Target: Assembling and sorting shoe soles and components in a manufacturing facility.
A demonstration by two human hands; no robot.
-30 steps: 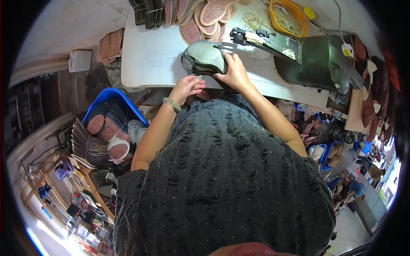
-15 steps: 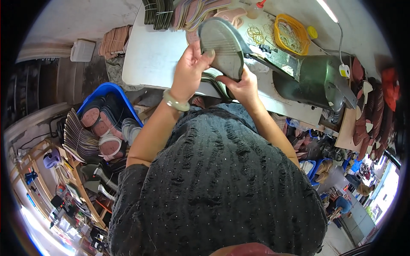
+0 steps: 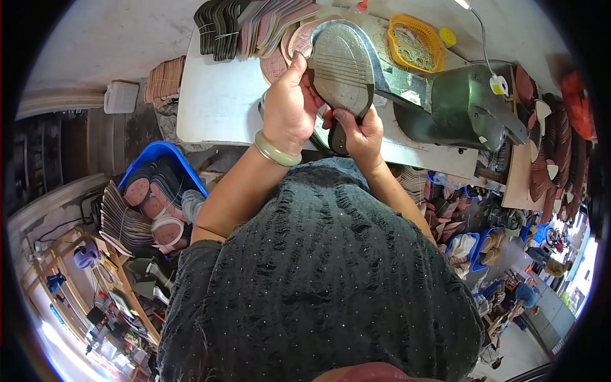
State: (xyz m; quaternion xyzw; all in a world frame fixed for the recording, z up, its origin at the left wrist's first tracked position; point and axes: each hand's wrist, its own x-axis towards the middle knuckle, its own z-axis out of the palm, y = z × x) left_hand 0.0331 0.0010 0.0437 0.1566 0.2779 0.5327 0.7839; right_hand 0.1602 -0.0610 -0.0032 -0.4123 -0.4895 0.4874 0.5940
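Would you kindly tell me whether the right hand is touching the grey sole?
Touching: in the head view, the right hand grips the grey sole, its thumb lying across the narrow part.

Open tabletop (image 3: 216,102) leftward, green machine (image 3: 463,102) rightward

No words or numbers legible anywhere. Faint dark marks on the flat, pale-pink, sole-shaped pieces (image 3: 274,66) between eleven and twelve o'clock on the white, smooth-topped table (image 3: 213,108); too small and blurred to tell print from pattern.
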